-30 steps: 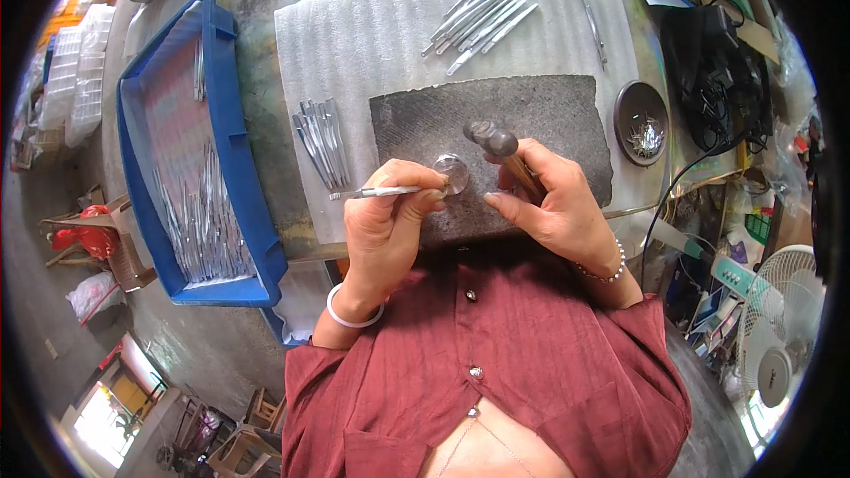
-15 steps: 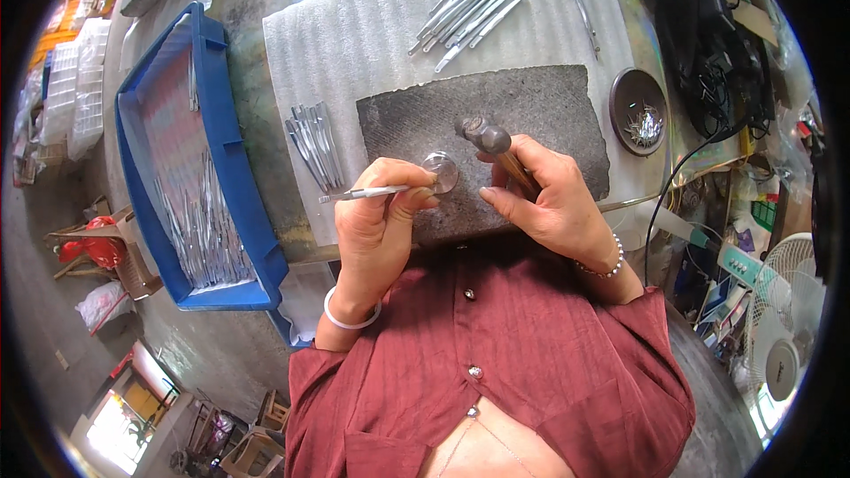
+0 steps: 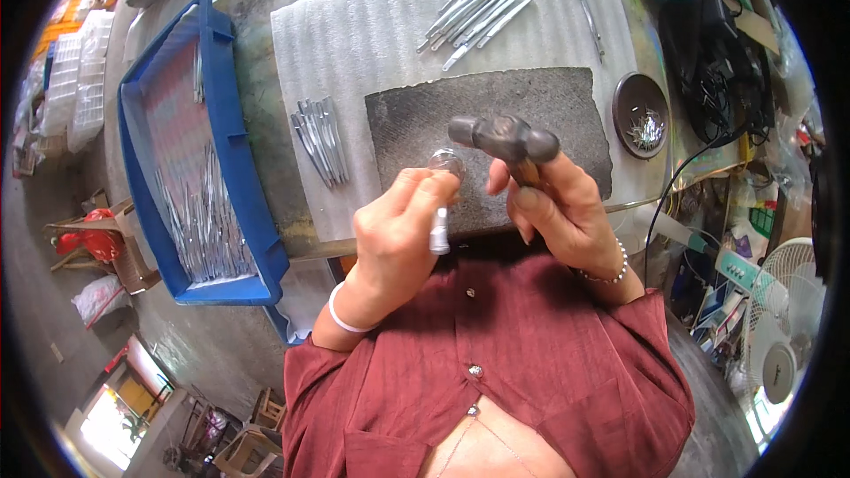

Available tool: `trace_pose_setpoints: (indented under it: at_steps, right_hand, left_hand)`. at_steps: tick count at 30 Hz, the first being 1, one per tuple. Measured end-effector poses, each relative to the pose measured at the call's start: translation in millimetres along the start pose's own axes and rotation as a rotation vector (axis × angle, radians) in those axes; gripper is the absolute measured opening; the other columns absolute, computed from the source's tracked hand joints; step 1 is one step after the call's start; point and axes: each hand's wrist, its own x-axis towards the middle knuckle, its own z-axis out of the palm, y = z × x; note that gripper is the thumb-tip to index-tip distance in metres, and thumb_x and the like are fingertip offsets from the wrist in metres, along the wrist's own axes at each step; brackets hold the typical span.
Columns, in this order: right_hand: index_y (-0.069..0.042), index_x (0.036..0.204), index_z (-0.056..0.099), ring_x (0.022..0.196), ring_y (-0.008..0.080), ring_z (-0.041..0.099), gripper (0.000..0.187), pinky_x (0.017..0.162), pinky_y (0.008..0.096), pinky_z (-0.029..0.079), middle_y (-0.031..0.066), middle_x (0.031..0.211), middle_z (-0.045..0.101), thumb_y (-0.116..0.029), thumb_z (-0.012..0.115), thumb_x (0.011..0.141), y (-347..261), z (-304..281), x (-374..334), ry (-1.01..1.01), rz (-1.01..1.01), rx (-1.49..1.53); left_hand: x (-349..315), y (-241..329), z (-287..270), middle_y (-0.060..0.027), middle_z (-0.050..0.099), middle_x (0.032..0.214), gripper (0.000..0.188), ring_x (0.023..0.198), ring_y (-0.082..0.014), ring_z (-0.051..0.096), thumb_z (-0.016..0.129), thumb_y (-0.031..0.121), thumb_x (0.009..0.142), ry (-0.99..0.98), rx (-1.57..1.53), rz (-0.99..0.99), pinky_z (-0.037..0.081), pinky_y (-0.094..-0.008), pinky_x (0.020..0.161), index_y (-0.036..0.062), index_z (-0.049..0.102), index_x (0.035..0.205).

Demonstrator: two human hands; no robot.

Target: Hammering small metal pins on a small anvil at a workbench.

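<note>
My left hand is closed on a slim silver metal rod, whose thicker end points down toward my shirt. Its fingertips are beside a round, shiny metal block on the dark mat, and they hide the rod's far end. In my right hand is a ball-peen hammer, gripped by its wooden handle. The hammer head is raised above the mat, to the right of the block, with its ball end to the right. Similar silver rods lie in a bundle left of the mat.
White foam sheet lies under the mat, with another pile of silver rods at its far side. A blue tray of rods stands left. On the right are a brown dish of small metal pins, a black cable and a fan.
My left hand has turned the rod from pointing left to pointing toward me, and moved closer to the block. The hammer has lifted, its head swinging round so the ball end faces right.
</note>
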Motion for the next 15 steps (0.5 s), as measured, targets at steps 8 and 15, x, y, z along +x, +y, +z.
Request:
trace_pose_setpoints:
  at_steps: [8,15]
  right_hand:
    - [0.000,0.091,0.061,0.058,0.0205,0.062,0.030,0.049,0.0279,0.047,0.0106,0.071,0.061,-0.010,0.078,0.068,-45,23,16,-0.190,-0.662,-0.571]
    - [-0.002,0.084,0.060,0.057,0.0184,0.059,0.015,0.048,0.0276,0.045,0.0101,0.071,0.059,-0.007,0.071,0.074,-55,32,17,-0.217,-0.690,-0.814]
  left_hand:
    - [2,1,-7,-0.0127,0.058,0.082,0.023,0.070,-0.0265,0.063,0.062,0.010,0.069,-0.091,0.119,0.121,0.050,-0.0328,0.053,0.0022,0.057,0.090]
    - [4,-1,-12,-0.0120,0.058,0.087,0.022,0.070,-0.0273,0.063,0.062,0.012,0.071,-0.117,0.040,0.122,0.051,-0.0338,0.053,0.0018,0.055,0.089]
